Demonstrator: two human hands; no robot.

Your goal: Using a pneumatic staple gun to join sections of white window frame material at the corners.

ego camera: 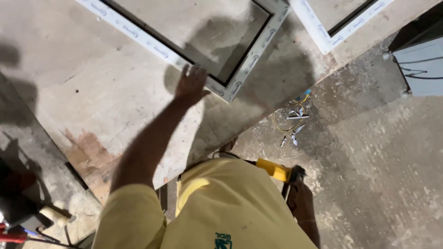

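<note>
My left hand (pixel 190 85) reaches out flat over the wooden worktable (pixel 106 106), fingers spread, touching the near edge of a white window frame (pixel 240 78) that lies on the board. My right hand (pixel 300 193) hangs low beside my yellow shirt, closed around the dark grip of a yellow power tool (pixel 276 170) that points toward the table's edge. A second white frame (pixel 332 37) lies at the table's far right corner.
Scraps of white profile and yellow wire (pixel 291 121) litter the concrete floor to the right. A grey cabinet or machine (pixel 422 64) stands at the upper right. Red and dark tools (pixel 18 230) sit at the lower left.
</note>
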